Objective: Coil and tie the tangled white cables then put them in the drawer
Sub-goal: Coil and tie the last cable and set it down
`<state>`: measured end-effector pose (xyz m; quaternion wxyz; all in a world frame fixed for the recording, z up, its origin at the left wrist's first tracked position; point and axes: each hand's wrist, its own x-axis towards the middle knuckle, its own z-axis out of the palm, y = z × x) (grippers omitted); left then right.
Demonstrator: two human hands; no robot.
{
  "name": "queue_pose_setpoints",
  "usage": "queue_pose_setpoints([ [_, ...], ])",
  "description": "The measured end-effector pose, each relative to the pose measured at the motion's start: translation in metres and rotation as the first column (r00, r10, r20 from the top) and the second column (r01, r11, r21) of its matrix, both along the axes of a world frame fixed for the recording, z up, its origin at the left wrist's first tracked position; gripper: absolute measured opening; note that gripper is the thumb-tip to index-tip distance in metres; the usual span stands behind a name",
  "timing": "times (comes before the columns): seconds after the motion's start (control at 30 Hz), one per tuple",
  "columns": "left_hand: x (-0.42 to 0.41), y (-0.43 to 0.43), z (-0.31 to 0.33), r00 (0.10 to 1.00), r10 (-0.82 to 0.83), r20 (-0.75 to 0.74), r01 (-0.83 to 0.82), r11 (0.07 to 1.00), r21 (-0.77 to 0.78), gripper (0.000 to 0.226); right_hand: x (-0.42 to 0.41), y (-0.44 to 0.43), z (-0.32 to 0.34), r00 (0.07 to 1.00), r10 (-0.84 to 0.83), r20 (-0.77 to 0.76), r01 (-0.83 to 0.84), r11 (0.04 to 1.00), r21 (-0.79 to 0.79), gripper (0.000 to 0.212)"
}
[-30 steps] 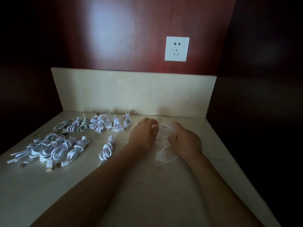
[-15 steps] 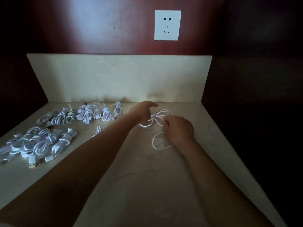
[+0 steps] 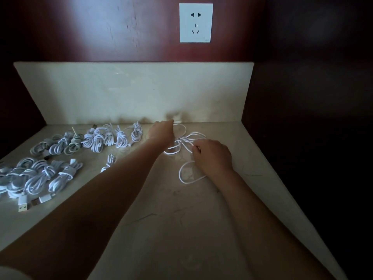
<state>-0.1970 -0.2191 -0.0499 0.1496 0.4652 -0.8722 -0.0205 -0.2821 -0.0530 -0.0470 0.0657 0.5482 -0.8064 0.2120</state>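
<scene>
The pale stone countertop [image 3: 181, 219] sits in a dark red wood alcove, with a matching backsplash [image 3: 131, 93] behind it and a white wall socket [image 3: 195, 23] at the upper centre of the frame.

A second ago your hands were bunched together over the tangle. Now your left hand [image 3: 163, 131] reaches out to the far edge of the counter, right at the foot of the backsplash. The loose white cable [image 3: 182, 142] fans out between your hands in several open loops, and one more loop trails toward the bottom of the frame under your right wrist. Your right hand [image 3: 213, 155] has its fingers curled and pinches a strand at centre right. Your left fingertips are blurred, so I cannot tell whether they grip the cable or only press it.

That reads as you spreading the tangle to find an end; coiling of this cable has not yet begun. The tied bundles [image 3: 109, 137] wait at the left of the frame. The drawer is out of view.

No writing can be read. A tiny mark on the socket's lower right corner is too small to make out, and the USB plugs [image 3: 23, 207] at lower left show no brand.
</scene>
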Motion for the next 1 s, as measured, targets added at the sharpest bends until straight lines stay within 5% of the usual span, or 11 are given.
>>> queue_pose_setpoints([
  [0.23, 0.007, 0.001, 0.0, 0.985, 0.052, -0.165, -0.048, 0.998, 0.032, 0.032, -0.001, 0.001, 0.001, 1.0, 0.015, 0.012, -0.015, 1.0, -0.002, 0.022],
  [0.53, 0.024, 0.018, 0.019, 0.984, 0.035, 0.175, -0.058, 0.99, 0.13, 0.018, -0.009, 0.001, -0.001, 0.999, -0.001, 0.041, 0.001, 1.0, 0.002, 0.027],
  [0.7, 0.04, 0.019, 0.016, 0.978, 0.06, -0.2, -0.013, 0.974, 0.228, 0.023, -0.008, 0.005, 0.001, 0.998, 0.018, 0.064, -0.017, 1.0, -0.016, 0.028],
  [0.83, 0.056, 0.053, 0.034, 0.732, 0.154, -0.663, 0.205, 0.879, 0.43, 0.017, -0.003, 0.012, 0.008, 0.986, 0.048, 0.159, -0.037, 0.997, -0.07, 0.018],
  [0.9, 0.069, 0.07, 0.04, 0.591, 0.239, -0.77, 0.354, 0.781, 0.514, 0.024, 0.001, 0.016, 0.01, 0.97, 0.063, 0.234, -0.011, 0.977, -0.214, 0.022],
  [1.0, 0.091, 0.087, 0.042, 0.527, 0.263, -0.808, 0.45, 0.721, 0.528, 0.026, 0.011, 0.017, 0.013, 0.96, 0.132, 0.245, -0.01, 0.896, -0.444, 0.018],
])
